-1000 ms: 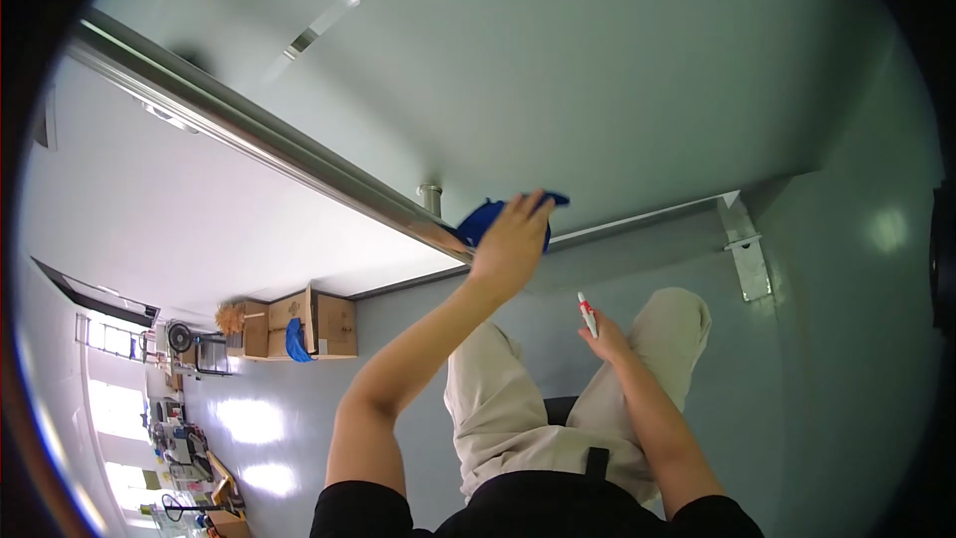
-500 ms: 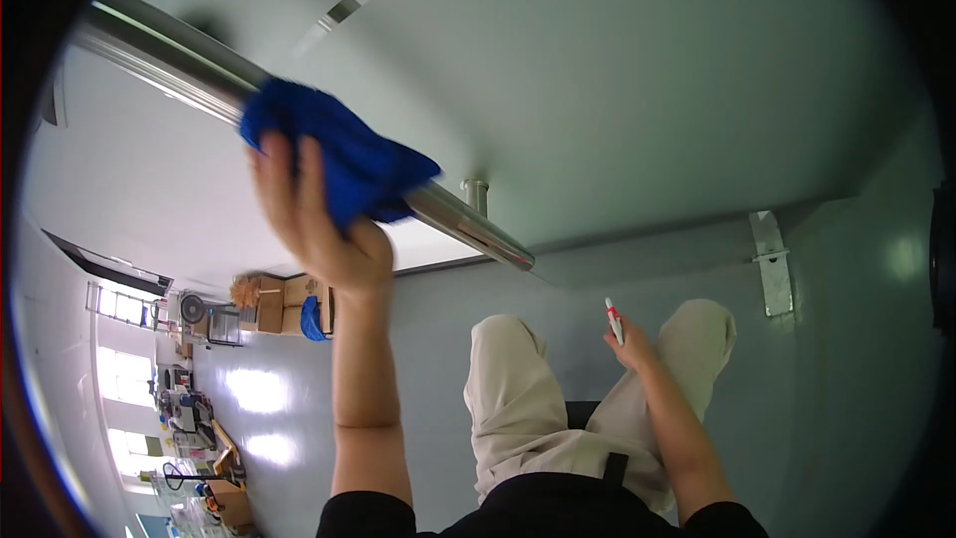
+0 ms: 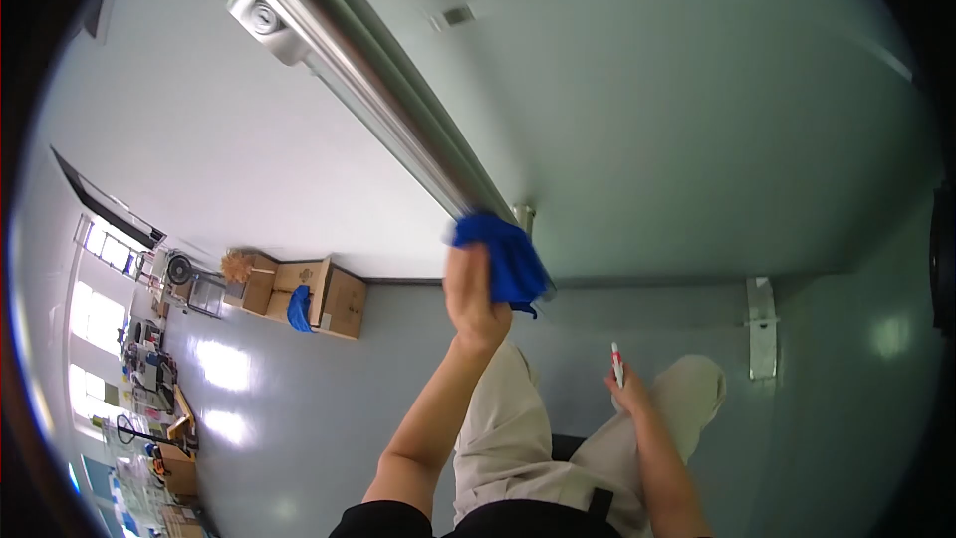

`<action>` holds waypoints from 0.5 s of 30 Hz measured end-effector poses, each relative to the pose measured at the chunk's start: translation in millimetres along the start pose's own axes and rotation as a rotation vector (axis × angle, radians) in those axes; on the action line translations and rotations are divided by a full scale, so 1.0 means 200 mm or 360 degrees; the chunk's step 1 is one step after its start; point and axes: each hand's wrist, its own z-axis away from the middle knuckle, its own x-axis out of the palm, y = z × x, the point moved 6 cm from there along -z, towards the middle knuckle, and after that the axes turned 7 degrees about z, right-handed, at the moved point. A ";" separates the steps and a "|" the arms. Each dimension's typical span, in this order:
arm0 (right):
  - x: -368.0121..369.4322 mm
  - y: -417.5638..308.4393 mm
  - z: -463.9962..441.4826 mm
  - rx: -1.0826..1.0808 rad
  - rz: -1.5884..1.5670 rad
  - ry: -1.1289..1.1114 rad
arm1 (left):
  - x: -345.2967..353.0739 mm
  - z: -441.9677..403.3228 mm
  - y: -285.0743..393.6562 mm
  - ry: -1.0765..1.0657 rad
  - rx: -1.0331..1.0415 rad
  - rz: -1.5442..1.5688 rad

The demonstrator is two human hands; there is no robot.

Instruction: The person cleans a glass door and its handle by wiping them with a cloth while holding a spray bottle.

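My left hand [image 3: 476, 294] is closed on a blue cloth [image 3: 506, 264], which is pressed around the lower end of a long shiny metal bar [image 3: 398, 110]. The bar runs beside a large grey-green panel [image 3: 677, 120]. Near the cloth, a short metal post [image 3: 525, 217] joins the bar to the panel. My right hand [image 3: 628, 392] rests by my right knee, its fingers wrapped round a white and red marker [image 3: 617, 366] that points upward.
A lock cylinder [image 3: 265, 20] sits beside the bar's upper part. Cardboard boxes [image 3: 342, 304] with another blue cloth [image 3: 300, 309] stand on the floor at left. A metal bracket [image 3: 762, 334] is at right. Windows [image 3: 98, 315], a fan and equipment line the far left.
My left hand first moved with the cloth up along the bar, then back down to its lower end. The view has shifted, and the lock shows now. My right hand keeps the marker.
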 end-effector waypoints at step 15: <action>0.04 0.04 -0.04 -0.0110 0.0036 -0.0027 | -0.12 -1.31 -0.03 0.0296 -0.0678 0.1164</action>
